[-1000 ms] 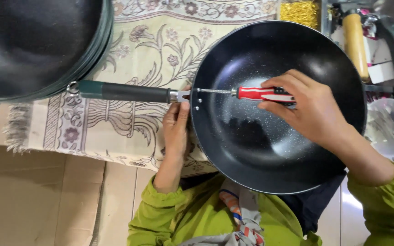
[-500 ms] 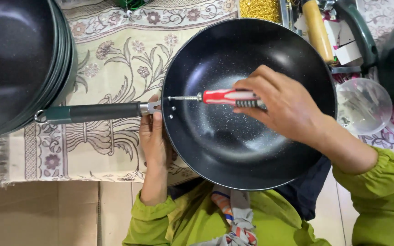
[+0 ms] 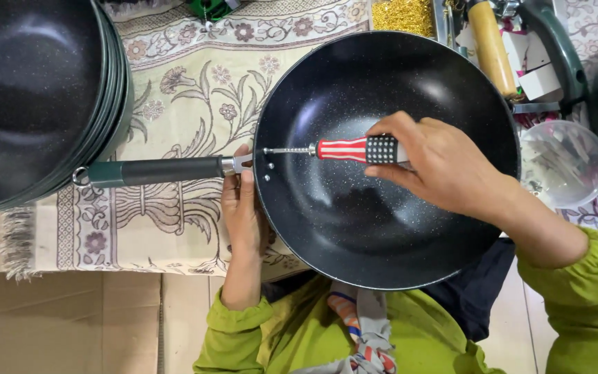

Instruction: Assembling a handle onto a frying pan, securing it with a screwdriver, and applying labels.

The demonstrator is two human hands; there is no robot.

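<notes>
While left hand (image 3: 242,208) steadies wok (image 3: 354,228) rim, right hand (image 3: 444,163) grips screwdriver (image 3: 344,149) horizontally inside.

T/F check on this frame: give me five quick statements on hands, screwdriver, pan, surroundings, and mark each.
1. The right hand grips a screwdriver with a red-and-white striped handle. True.
2. The screwdriver tip points at the inner wall of the black pan, on its handle side. True.
3. The left hand holds a hammer. False: it rests by the pan handle joint.
4. The pan is full of water. False: it is empty.
5. Stacked dark pans sit at upper left. True.
</notes>
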